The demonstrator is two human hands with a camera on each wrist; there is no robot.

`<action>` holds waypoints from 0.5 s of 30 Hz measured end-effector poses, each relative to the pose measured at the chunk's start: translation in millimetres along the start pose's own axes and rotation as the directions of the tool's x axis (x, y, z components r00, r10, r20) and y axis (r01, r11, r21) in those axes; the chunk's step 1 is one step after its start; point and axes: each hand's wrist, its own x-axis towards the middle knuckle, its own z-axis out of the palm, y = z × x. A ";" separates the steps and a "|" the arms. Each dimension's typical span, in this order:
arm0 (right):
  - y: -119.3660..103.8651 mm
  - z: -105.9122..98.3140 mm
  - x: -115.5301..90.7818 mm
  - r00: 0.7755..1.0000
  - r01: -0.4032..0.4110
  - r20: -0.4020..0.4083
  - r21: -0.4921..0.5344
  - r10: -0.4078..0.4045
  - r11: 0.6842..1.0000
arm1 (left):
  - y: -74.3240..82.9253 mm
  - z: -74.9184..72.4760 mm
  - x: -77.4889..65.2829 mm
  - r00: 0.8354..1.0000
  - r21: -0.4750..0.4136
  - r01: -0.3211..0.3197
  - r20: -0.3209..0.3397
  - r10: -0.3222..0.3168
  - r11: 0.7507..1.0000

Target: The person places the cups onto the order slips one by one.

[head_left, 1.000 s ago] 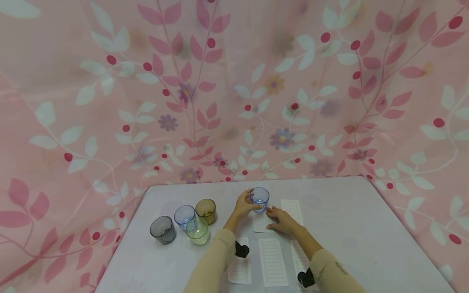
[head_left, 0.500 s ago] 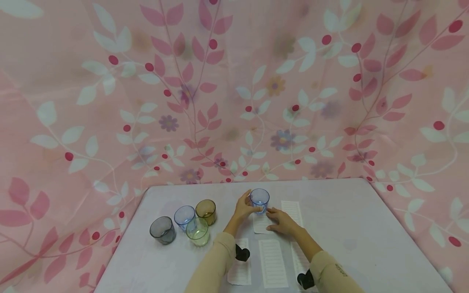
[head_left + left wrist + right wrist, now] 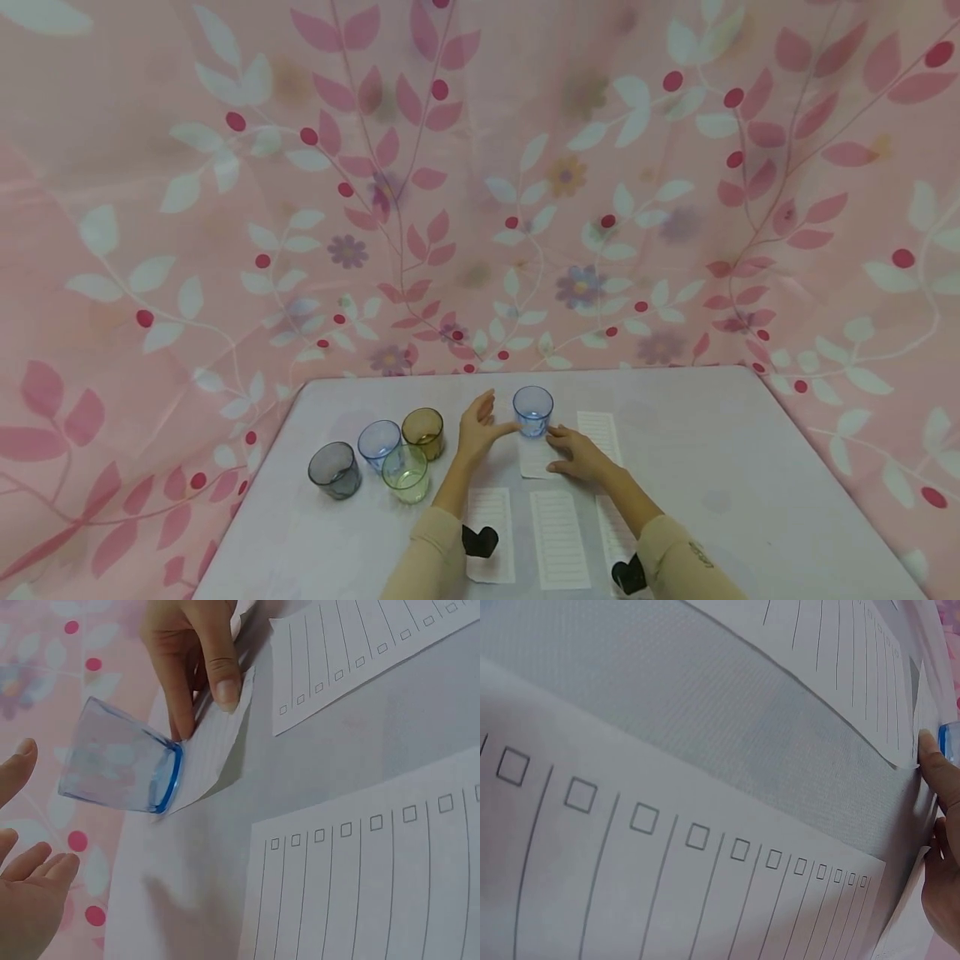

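Observation:
A clear blue glass (image 3: 533,412) stands upright on the far end of a lined paper sheet (image 3: 536,465). My left hand (image 3: 477,433) is just left of the glass, thumb and fingers spread, holding nothing. The left wrist view shows a gap between its fingers (image 3: 45,877) and the glass (image 3: 116,757). My right hand (image 3: 581,457) rests on the same sheet, with its fingertips right at the glass's base. Its thumb (image 3: 227,691) presses near the sheet's edge, which lifts slightly off the table.
Left on the white table (image 3: 675,467) stand a grey glass (image 3: 334,472), a second blue glass (image 3: 377,442), an amber glass (image 3: 423,433) and a green glass (image 3: 406,477). Several more sheets with printed lines and small boxes lie around, including a middle front sheet (image 3: 558,542).
My left hand has let go of the blue glass and moved left, its fingers spreading. The glass and my right hand have stayed in place.

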 end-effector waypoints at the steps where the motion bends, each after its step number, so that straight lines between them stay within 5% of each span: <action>1: -0.3 0.0 -0.3 1.000 0.000 0.000 0.001 0.000 1.000 | 3.7 -3.0 -3.3 1.000 0.008 -0.021 -0.010 0.021 1.000; 7: -1.8 1.4 -1.7 1.000 0.013 -0.004 0.025 -0.013 1.000 | 24.8 -22.1 -22.0 0.991 0.018 -0.115 -0.065 0.116 0.993; 15: -2.9 -0.5 -2.1 1.000 0.009 0.013 0.011 -0.009 1.000 | 32.2 -63.7 -38.1 0.983 0.020 -0.112 -0.141 0.114 0.993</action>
